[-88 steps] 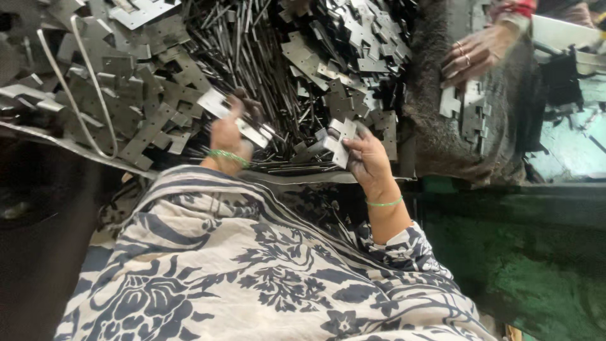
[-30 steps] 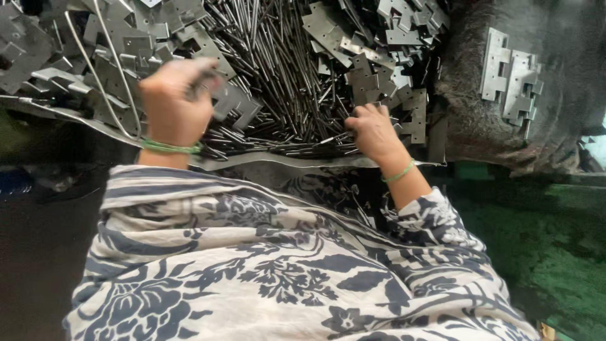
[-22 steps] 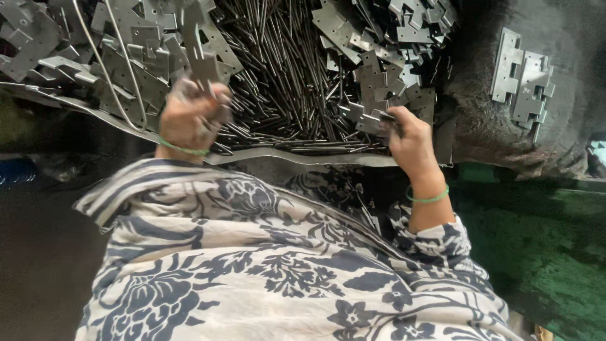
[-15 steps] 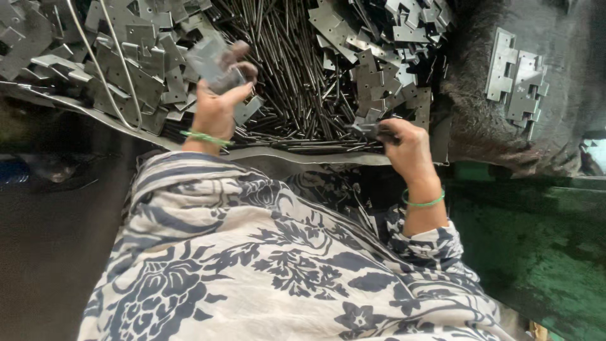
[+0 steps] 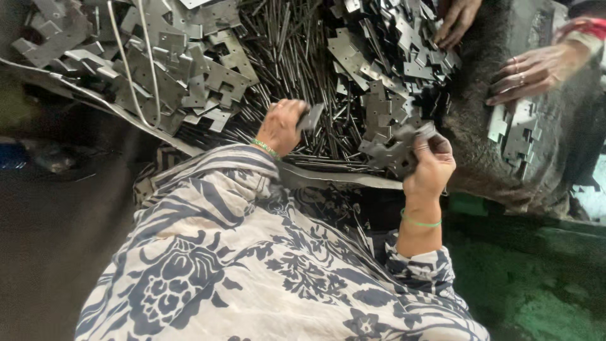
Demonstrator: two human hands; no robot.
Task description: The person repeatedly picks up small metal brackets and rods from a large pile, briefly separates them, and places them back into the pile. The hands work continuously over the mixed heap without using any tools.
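Observation:
My left hand (image 5: 283,125) is closed around a small grey metal plate (image 5: 311,116) just above a heap of thin metal rods (image 5: 297,57). My right hand (image 5: 429,165) grips a notched grey hinge plate (image 5: 394,148) at the edge of a pile of similar hinge plates (image 5: 391,69). A green bangle sits on each of my wrists. My blue and white flowered garment (image 5: 252,252) fills the lower view.
A second heap of hinge plates (image 5: 170,69) lies at the upper left with bent wire over it. Another person's two hands (image 5: 527,69) rest at the upper right beside stacked plates (image 5: 514,136) on a dark cloth. Green floor shows at the lower right.
My left hand has come down toward the rods with a plate in it. My right hand lifted a hinge plate from the pile. Another person's hands have come into view at the upper right.

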